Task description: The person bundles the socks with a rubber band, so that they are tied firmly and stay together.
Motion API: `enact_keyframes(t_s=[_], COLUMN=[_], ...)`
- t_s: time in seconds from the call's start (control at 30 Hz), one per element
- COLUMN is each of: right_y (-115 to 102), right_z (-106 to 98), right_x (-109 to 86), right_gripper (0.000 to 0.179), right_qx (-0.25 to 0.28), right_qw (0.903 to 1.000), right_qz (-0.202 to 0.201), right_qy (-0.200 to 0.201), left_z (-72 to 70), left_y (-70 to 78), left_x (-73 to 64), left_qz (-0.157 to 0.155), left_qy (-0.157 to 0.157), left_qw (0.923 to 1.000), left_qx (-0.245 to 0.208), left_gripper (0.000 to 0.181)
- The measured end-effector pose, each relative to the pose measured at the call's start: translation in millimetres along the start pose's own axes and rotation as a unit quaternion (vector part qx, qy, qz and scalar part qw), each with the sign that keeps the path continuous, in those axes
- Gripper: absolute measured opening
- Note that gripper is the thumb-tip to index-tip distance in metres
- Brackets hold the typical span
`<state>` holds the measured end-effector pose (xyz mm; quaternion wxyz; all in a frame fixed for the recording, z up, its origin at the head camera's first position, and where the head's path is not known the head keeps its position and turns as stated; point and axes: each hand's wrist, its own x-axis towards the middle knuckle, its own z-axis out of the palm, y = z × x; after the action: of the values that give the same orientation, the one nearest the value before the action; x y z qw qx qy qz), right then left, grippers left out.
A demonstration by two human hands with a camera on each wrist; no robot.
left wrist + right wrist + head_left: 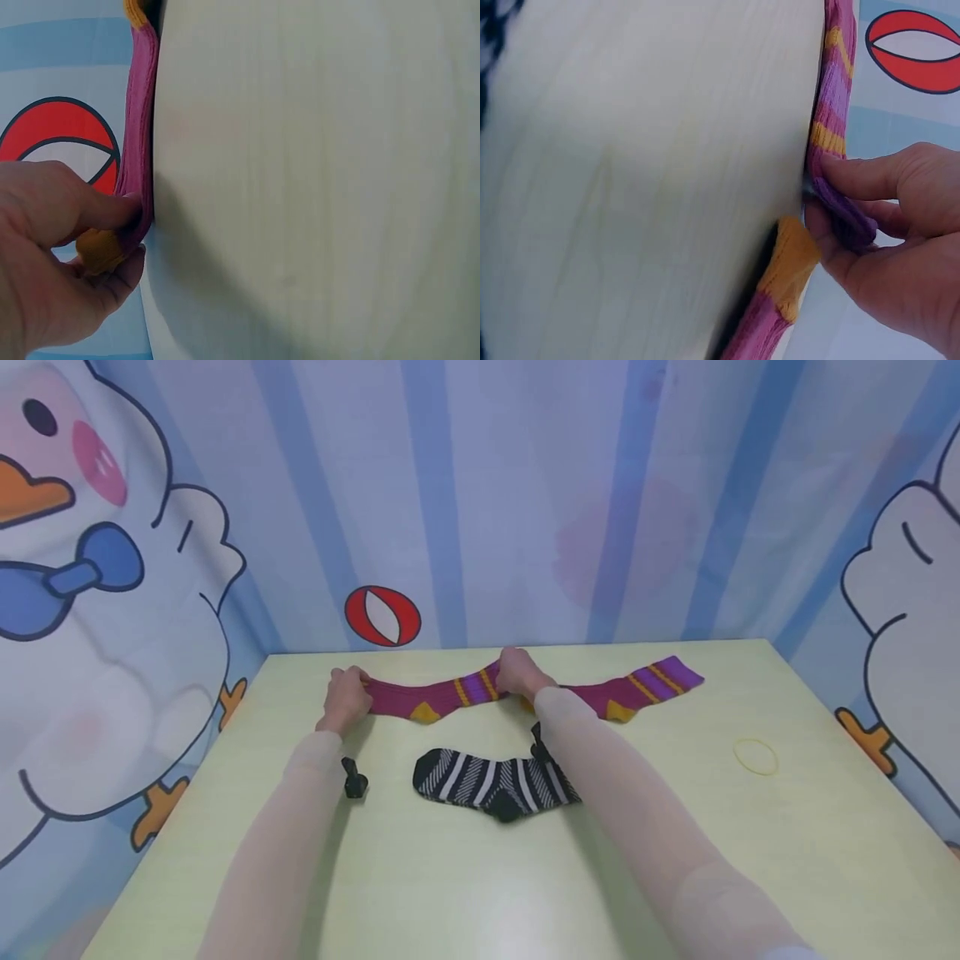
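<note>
My left hand [346, 700] pinches the toe end of a maroon sock [397, 697] with a yellow heel. In the left wrist view its yellow toe [101, 251] sits between thumb and fingers. The purple cuff [851, 221] of that same sock is pinched by my right hand [522, 672]. A second maroon sock [592, 697] lies to the right, its striped cuff pointing right; its yellow toe [796, 251] shows just below the right fingers in the right wrist view. Nearer me lies a black-and-white patterned sock [480, 781], its right end hidden under my right forearm.
A thin yellow ring [756, 757] lies on the right side of the pale table [420, 885]. Behind the table's back edge hangs a striped curtain [517, 510] with cartoon birds. Small black wrist-worn pieces [355, 779] show by both forearms.
</note>
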<state>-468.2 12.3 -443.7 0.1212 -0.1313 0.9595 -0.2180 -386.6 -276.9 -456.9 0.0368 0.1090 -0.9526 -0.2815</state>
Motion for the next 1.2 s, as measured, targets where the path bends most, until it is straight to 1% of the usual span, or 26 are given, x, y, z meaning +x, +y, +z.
enact_keyframes(t_s=[0.1,0.2,0.3,0.37,0.47,0.57,0.63,0.73,0.83,0.93,1.0,1.07,1.1,1.2], right_y=[-1.5,-5.6,-8.1,-8.1,-7.3,-6.8,-5.4,-1.3,6.3,15.1,20.6,25.6,28.1,34.1], right_z=[-0.5,-3.3,-3.2,-2.4,-1.8,-3.3,-5.0,-9.6,-14.6,-17.2,-18.6,-20.8,-22.2,-29.7], right_x=[-2.0,-11.1,-20.8,-25.9,-31.7,-37.6,-41.2,-48.8,-58.4,-71.8,-81.4,-91.5,-96.3,-111.8], right_gripper=[0.020,0.025,0.031,0.034,0.034,0.033,0.034,0.040,0.043,0.046,0.048,0.050,0.051,0.050], right_qx=[-0.017,-0.021,0.016,0.055,0.124,0.183,0.198,0.191,0.176,0.184,0.190,0.185,0.177,0.142], right_qw=[0.9997,0.9994,0.9987,0.9962,0.9874,0.9758,0.9721,0.9725,0.9743,0.9733,0.9723,0.9726,0.9734,0.9772], right_qz=[-0.017,-0.025,-0.035,-0.045,-0.065,-0.083,-0.091,-0.099,-0.102,-0.097,-0.096,-0.100,-0.105,-0.115], right_qy=[0.006,0.013,0.033,0.049,0.074,0.085,0.088,0.091,0.097,0.096,0.097,0.099,0.101,0.110], left_z=[1.3,0.6,-2.3,-4.6,-8.5,-12.9,-15.6,-19.1,-21.9,-24.4,-25.4,-26.4,-27.1,-31.4], left_y=[-2.1,-5.1,-8.0,-9.4,-9.2,-5.5,-1.8,6.8,16.5,23.1,25.6,28.4,30.0,36.7], left_x=[0.2,-0.4,-3.2,-4.9,-8.6,-15.1,-20.3,-28.5,-36.5,-45.4,-50.5,-55.4,-57.6,-64.6], left_qz=[0.001,-0.003,-0.012,-0.019,-0.025,-0.032,-0.035,-0.026,-0.010,-0.002,-0.001,0.001,0.004,0.028], left_qy=[0.002,0.005,0.002,-0.003,-0.016,-0.024,-0.023,-0.015,-0.011,-0.017,-0.029,-0.048,-0.059,-0.085], left_qw=[0.9999,0.9987,0.9957,0.9933,0.9877,0.9786,0.9720,0.9657,0.9642,0.9661,0.9688,0.9716,0.9728,0.9751], left_qx=[-0.016,-0.051,-0.091,-0.114,-0.154,-0.202,-0.231,-0.258,-0.265,-0.258,-0.246,-0.232,-0.224,-0.203], left_gripper=[0.042,0.045,0.048,0.050,0.053,0.056,0.058,0.060,0.061,0.062,0.063,0.063,0.063,0.063])
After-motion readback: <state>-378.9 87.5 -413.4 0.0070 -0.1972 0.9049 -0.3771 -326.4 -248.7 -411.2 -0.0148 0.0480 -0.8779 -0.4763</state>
